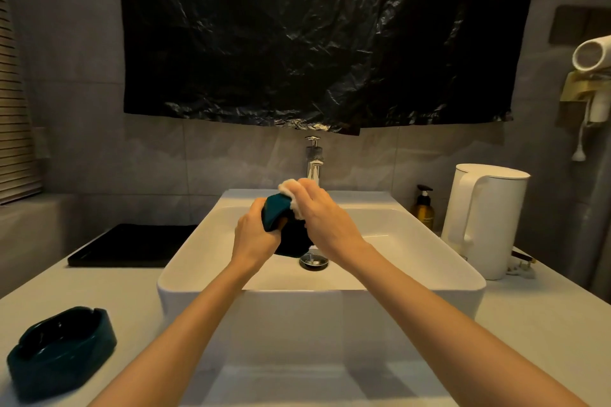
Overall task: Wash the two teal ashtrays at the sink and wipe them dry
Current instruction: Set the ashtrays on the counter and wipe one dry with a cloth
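Two ashtrays are seen. One ashtray (276, 213) is held tilted above the sink (413, 241), gripped by the left hand (256, 231); a cloth (291, 190) is clenched against it by the right hand (325, 218). The second ashtray (61, 350) rests on the surface (99, 284), left of the sink.

A black plastic sheet (324, 36) hangs on the wall directly above the chrome faucet (313, 158). To the faucet's right stand an amber pump bottle (423, 208) and, just beyond it, a white electric kettle (486, 218). Higher to the right, a white hair dryer (593, 53) sits in a wall holder. Left of the faucet lies a black tray (132, 246) on the countertop (66, 287).
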Demonstrator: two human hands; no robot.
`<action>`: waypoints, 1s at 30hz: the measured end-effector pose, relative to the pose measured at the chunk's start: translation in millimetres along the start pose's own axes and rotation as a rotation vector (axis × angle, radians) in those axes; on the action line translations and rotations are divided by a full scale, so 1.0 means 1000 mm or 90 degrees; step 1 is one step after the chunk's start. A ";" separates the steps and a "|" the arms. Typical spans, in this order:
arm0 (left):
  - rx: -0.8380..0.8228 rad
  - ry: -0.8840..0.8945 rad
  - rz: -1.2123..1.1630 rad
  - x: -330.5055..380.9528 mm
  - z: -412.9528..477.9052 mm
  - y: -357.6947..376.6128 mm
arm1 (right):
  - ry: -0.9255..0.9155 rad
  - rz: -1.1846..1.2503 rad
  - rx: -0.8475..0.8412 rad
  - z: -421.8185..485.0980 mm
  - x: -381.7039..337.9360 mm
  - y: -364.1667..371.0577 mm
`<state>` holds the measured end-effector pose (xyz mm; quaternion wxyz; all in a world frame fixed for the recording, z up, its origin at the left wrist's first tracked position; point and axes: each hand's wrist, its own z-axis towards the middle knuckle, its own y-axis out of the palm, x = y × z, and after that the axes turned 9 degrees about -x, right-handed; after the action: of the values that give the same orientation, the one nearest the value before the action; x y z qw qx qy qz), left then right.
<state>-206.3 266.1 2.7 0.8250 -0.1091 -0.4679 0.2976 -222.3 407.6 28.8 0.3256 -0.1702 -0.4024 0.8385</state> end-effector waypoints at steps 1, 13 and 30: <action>0.012 -0.011 -0.027 0.000 0.001 -0.001 | 0.046 0.071 0.003 -0.002 0.003 0.001; -0.009 -0.014 -0.063 0.001 0.001 0.000 | 0.014 0.077 0.101 0.006 -0.013 0.000; -0.037 -0.063 -0.227 0.012 0.002 -0.004 | 0.476 0.558 0.060 0.009 -0.017 0.015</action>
<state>-201.5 270.5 14.1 0.8371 -0.0335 -0.5283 0.1379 -220.7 384.4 23.0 0.0752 -0.5908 -0.1144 0.7951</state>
